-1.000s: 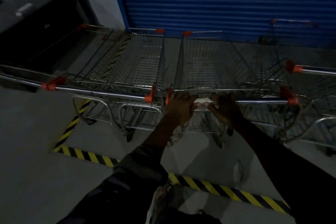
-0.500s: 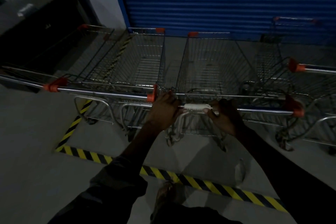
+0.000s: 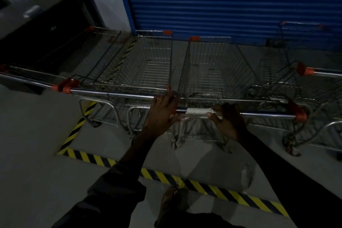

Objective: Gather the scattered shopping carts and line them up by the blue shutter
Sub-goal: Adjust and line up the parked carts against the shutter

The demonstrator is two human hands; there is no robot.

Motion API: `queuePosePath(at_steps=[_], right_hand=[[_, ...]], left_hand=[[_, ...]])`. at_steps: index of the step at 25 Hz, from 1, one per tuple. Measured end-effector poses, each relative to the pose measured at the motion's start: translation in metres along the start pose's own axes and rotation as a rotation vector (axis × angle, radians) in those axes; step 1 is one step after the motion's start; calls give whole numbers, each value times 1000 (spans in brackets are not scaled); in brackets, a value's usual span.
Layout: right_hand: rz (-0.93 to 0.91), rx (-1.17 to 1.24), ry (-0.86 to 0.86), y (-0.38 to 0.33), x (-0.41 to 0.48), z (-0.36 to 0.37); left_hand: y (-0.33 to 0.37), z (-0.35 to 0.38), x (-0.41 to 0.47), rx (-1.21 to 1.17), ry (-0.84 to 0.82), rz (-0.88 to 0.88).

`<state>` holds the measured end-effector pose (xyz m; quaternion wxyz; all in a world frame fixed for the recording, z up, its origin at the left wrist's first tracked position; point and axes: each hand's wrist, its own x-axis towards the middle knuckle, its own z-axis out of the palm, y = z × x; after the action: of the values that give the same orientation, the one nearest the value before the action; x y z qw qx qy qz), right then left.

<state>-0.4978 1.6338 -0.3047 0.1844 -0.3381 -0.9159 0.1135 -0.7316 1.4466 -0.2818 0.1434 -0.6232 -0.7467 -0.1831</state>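
A wire shopping cart (image 3: 212,72) stands in front of me, its nose toward the blue shutter (image 3: 222,2). Its chrome handle (image 3: 268,115) has orange end caps and a white sleeve (image 3: 199,111) in the middle. My left hand (image 3: 162,111) holds the bar at its left end, fingers over it and thumb below. My right hand (image 3: 229,120) grips the bar just right of the white sleeve. A second cart (image 3: 148,65) is parked close on the left, and a third cart (image 3: 277,72) on the right.
Black-and-yellow hazard tape (image 3: 203,187) crosses the floor near my foot (image 3: 170,201) and turns away at the left. A dark cabinet (image 3: 37,33) stands at the far left. Another cart (image 3: 299,24) sits against the shutter at the right.
My hands have slid apart along the handle, uncovering the white sleeve: the left went to the bar's left end, the right slightly rightward. The cart's nose sits a little more to the right.
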Motion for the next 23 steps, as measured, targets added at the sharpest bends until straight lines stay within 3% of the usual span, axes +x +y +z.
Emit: queuePosePath(at_steps=[3,5,7,12,18,23], right_hand=[[37,-8,-85,-4,8,-6],[4,0,-44,-4,12,-14],[-40,12,20,-4,16,-21],[-36,-31,-77,1,34,-16],[-34,1,-52,-5,40,-18],[-84,-30,-48,-2,52,-14]], left_hand=[[-24,-3,-1,55,-103,-85],[-29,-2,5,81,-183,-60],[-30,-2,11,77,-197,-98],[-39,-2,25,-6,-246,-183],[-58,17,25,-46,-193,-55],[-62,25,26,-19,-142,-51]])
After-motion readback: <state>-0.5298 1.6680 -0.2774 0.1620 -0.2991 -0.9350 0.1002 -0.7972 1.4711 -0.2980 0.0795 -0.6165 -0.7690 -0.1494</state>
